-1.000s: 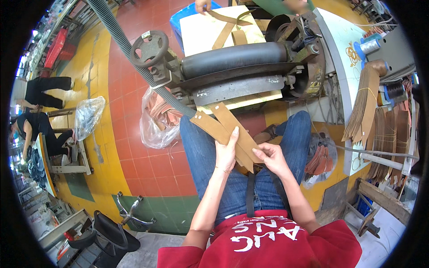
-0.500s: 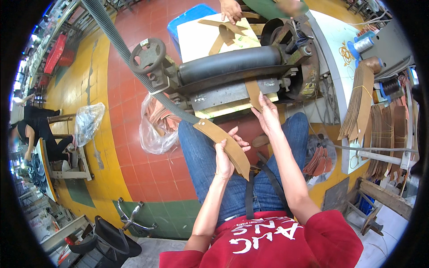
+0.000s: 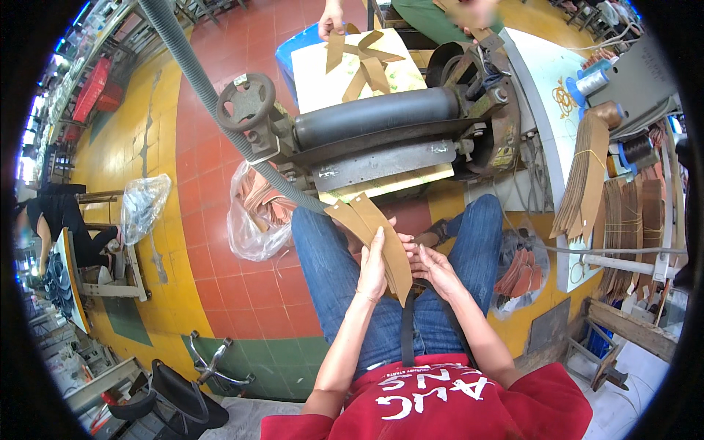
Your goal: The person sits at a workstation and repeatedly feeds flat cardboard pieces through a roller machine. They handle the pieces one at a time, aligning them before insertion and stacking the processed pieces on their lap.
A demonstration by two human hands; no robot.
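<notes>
In front of my lap, my left hand (image 3: 372,265) is closed around several long brown leather-like strips (image 3: 386,246), thumb on top. The strips are fanned a little, their upper ends apart. My right hand (image 3: 438,273) is beside the strips' right edge, close to my left fingertips. Its thumb and fingers are drawn together; whether they pinch a strip's edge cannot be made out. Beyond my knees stands a roller machine (image 3: 378,117) with a dark cylinder and a metal feed plate (image 3: 385,166).
Across the machine, another person's hand (image 3: 331,20) touches brown strips (image 3: 370,66) lying on a pale board (image 3: 312,73). A handwheel (image 3: 246,103) and grey hose (image 3: 180,51) stand left. Bundled strips (image 3: 583,176) and thread spools (image 3: 587,86) lie right. Plastic bags (image 3: 249,235) sit on the floor.
My right hand has drawn back from the feed plate to the strips in my left hand. The strip on the plate is gone from there. Across the machine, the other person's hand has shifted left.
</notes>
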